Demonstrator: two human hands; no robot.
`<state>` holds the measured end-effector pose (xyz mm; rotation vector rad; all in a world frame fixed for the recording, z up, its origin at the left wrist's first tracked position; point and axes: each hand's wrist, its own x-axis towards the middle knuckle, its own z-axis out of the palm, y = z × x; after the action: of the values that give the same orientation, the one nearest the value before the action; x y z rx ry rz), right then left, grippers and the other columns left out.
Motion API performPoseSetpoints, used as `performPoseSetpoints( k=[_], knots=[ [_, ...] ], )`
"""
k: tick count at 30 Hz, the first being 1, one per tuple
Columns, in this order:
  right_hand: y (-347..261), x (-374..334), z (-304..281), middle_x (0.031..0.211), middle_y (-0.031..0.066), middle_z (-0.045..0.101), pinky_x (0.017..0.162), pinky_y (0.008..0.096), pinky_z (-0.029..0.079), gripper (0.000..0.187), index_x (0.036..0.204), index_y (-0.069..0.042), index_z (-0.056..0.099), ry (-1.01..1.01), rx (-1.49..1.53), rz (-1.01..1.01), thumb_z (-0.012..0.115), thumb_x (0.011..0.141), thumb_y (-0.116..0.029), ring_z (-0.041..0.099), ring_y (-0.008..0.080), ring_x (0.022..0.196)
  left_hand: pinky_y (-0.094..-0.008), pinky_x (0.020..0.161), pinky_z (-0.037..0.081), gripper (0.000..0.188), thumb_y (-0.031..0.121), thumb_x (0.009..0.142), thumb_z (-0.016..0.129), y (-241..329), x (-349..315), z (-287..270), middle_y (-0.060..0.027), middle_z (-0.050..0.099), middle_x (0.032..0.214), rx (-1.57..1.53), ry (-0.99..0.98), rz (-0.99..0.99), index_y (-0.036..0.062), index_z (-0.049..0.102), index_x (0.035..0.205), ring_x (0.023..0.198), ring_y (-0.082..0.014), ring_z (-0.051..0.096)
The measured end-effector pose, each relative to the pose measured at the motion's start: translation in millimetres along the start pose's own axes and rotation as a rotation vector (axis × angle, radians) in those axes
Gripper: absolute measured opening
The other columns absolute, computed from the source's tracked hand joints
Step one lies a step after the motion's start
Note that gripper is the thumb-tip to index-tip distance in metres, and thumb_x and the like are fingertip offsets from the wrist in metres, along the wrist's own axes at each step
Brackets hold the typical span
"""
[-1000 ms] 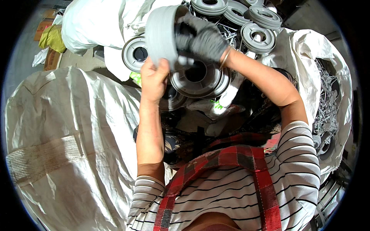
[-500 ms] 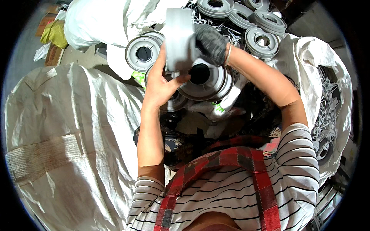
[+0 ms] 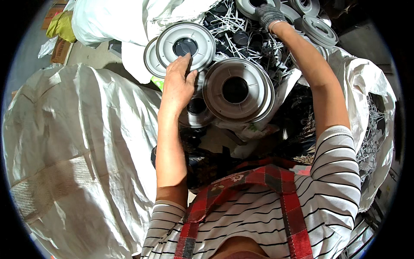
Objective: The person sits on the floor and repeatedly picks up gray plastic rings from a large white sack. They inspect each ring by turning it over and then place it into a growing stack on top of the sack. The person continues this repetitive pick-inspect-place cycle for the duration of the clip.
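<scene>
My bare left hand (image 3: 178,82) lies with its fingers stretched over the face of a grey plastic spool (image 3: 164,41) with a dark round centre; the thumb stands apart near its rim. This spool rests partly over another grey spool (image 3: 152,60). Beside my left hand is a larger grey spool (image 3: 215,95) with a black round centre, overlapping other discs. At the far right, my right hand (image 3: 270,16), in a dark grey knitted glove, grips a grey spool (image 3: 242,6) at its central hole. The fingertips are partly hidden there.
Loose white plastic strips (image 3: 224,30) and black round pieces (image 3: 240,39) lie beyond the spools. Several more grey spools (image 3: 321,29) sit at the far right. A big white woven sack (image 3: 86,129) fills the left; another open sack (image 3: 345,73) holds strips at right.
Both hands were around a grey spool held on edge over the pile. It now lies flat under my left hand, and my right hand has moved away to a spool at the far right.
</scene>
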<state>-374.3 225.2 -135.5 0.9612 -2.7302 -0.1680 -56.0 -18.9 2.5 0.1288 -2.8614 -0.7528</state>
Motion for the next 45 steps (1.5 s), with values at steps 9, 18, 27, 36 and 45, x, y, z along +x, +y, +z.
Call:
performPoseSetpoints(
  k=[9,18,27,36,45],
  knots=[
    [-85,-50,-130,0.09,0.0145,0.061,0.078,0.0336,0.048,0.031,0.095,-0.004,0.06,0.448,0.659,-0.584,0.053,0.084,-0.033,0.059,0.0282,0.085,-0.0336,0.102,0.034,0.066,0.031,0.087,0.059,11,18,10,-0.0197,0.038,0.134,-1.511,0.175,-0.384,-0.0075,0.029,0.132,0.122,-0.0247,0.041],
    [-93,-37,-126,0.099,0.0066,0.064,0.079,0.0328,0.049,0.029,0.105,-0.01,0.062,0.429,1.071,-0.149,0.056,0.084,-0.03,0.061,0.0222,0.089,-0.0415,0.092,0.044,0.038,0.018,0.084,0.057,21,31,7,-0.0136,0.055,0.101,-1.866,0.302,-0.384,-0.004,0.045,0.113,0.094,-0.0264,0.055],
    [-120,-36,0,0.11,0.0219,0.057,0.089,0.044,0.044,0.031,0.103,-0.005,0.064,-0.364,0.182,-0.093,0.051,0.078,-0.016,0.056,0.0351,0.102,-0.0417,0.083,0.05,0.032,0.021,0.088,0.058,14,25,7,-0.0108,0.06,0.091,-1.596,0.244,-0.365,-0.002,0.051,0.11,0.086,-0.0221,0.06],
    [-101,-51,-122,0.095,0.0173,0.062,0.081,0.0411,0.046,0.025,0.083,-0.005,0.066,0.255,0.395,-0.167,0.055,0.079,-0.028,0.058,0.0351,0.091,-0.0382,0.09,0.045,0.042,0.023,0.09,0.054,21,18,8,-0.0197,0.058,0.104,-1.439,0.273,-0.332,-0.0107,0.046,0.114,0.097,-0.0241,0.057],
    [-138,-89,-218,0.102,0.0174,0.058,0.09,0.0367,0.043,0.047,0.104,-0.004,0.057,0.367,1.067,-0.192,0.071,0.065,-0.026,0.053,0.0324,0.101,-0.0348,0.089,0.046,0.038,0.021,0.089,0.056,48,8,-4,-0.0141,0.057,0.109,-1.534,0.108,-0.083,-0.007,0.048,0.114,0.099,-0.0202,0.057]
  ],
)
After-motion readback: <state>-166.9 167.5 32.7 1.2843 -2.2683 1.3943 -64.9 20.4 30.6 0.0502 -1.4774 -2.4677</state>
